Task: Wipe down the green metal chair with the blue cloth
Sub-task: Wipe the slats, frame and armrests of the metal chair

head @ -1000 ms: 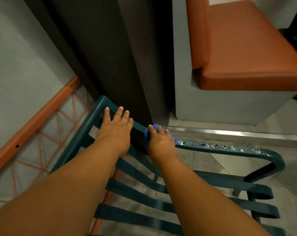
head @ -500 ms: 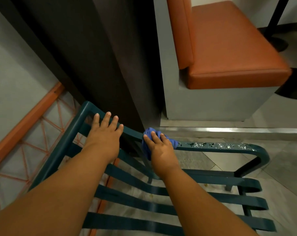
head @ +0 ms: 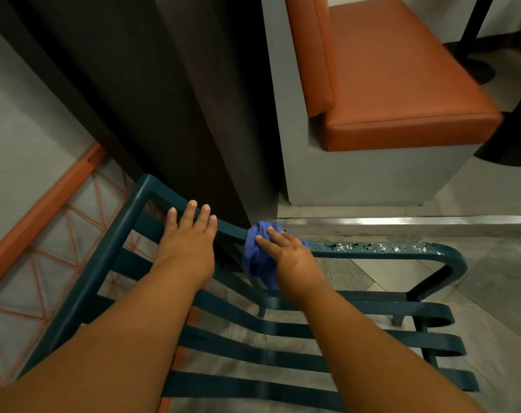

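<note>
Cloth (head: 257, 257): soft, bunches; my right hand (head: 292, 257) presses it onto chair (head: 387, 250)
Left hand (head: 190, 239): flat, steadying rigid frame

Two bare forearms in view, no sleeves, watch, bracelet or gloves. Left hand (head: 190, 242): short trimmed nails, pale, unpainted, no rings. Right hand (head: 289, 257): likewise ringless, nails short. No marks on either wrist.
</note>
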### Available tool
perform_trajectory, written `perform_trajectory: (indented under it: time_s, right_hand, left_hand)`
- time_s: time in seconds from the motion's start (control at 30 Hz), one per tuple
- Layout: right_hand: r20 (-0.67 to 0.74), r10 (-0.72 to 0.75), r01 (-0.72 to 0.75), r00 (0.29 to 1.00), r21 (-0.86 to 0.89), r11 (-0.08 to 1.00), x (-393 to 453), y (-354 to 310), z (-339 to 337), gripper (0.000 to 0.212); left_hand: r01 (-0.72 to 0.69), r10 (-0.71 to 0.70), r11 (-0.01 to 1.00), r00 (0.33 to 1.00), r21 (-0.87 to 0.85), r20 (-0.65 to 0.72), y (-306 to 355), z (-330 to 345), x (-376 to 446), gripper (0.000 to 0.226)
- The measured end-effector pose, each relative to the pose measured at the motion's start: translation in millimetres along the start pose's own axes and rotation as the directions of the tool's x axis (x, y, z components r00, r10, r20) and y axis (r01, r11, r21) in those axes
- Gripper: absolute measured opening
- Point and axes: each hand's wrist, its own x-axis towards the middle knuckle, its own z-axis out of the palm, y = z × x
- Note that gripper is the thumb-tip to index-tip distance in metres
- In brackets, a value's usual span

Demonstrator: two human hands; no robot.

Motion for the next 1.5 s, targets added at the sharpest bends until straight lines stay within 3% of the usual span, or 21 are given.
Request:
perform_trajectory:
  time_s: [0.17,0.37,0.47,0.6,0.73,0.83,1.03,1.23,1.4,1.5]
  right_hand:
    - [-0.018,0.213,-0.213,0.977,0.005,0.977,1,5,-1,0.081]
    - [-0.009,0.01,-0.01,1.0,-0.024,1.0,-3,-3,-5,0.084]
    - [-0.02,0.045,-0.046,0.999,-0.043,0.998,-17,22,-5,0.077]
    - [-0.064,0.227,-0.228,0.972,-0.007,0.974,-10,32,-5,0.074]
    - [-0.084,0.076,-0.075,0.994,0.007,0.997,-13,36,4,0.068]
    - [-0.055,0.03,-0.034,0.998,-0.062,0.998,-28,57,2,0.073]
    - [0.051,0.215,-0.21,0.975,-0.094,0.973,-9,50,-13,0.086]
    - [0.219,0.062,-0.028,0.974,-0.155,0.987,15,41,3,0.099]
    - [0.053,0.145,-0.142,0.988,-0.055,0.988,6,46,2,0.083]
    - [-0.01,0.106,-0.106,0.994,-0.088,0.99,-8,37,0,0.08]
  left_hand:
    - [0.026,-0.026,0.998,1.0,0.051,0.005,7,3,5,0.086]
    - [0.025,-0.026,0.999,0.999,0.038,0.024,11,-1,4,0.079]
    - [0.029,-0.029,0.999,0.999,0.024,0.035,11,-1,3,0.08]
    - [0.034,-0.036,0.999,0.997,0.029,0.064,12,-2,4,0.089]
    - [0.05,-0.051,0.998,0.995,0.024,0.081,14,-3,5,0.098]
    - [0.059,-0.062,0.998,0.993,0.026,0.102,15,-4,4,0.099]
    - [0.075,-0.076,0.997,0.99,0.013,0.115,18,-8,3,0.09]
    - [-0.03,0.04,0.996,0.993,-0.084,0.114,51,-5,2,0.084]
    - [-0.092,0.108,0.99,0.983,-0.108,0.149,74,-2,3,0.085]
    - [-0.088,0.102,0.992,0.984,-0.094,0.145,75,-4,5,0.089]
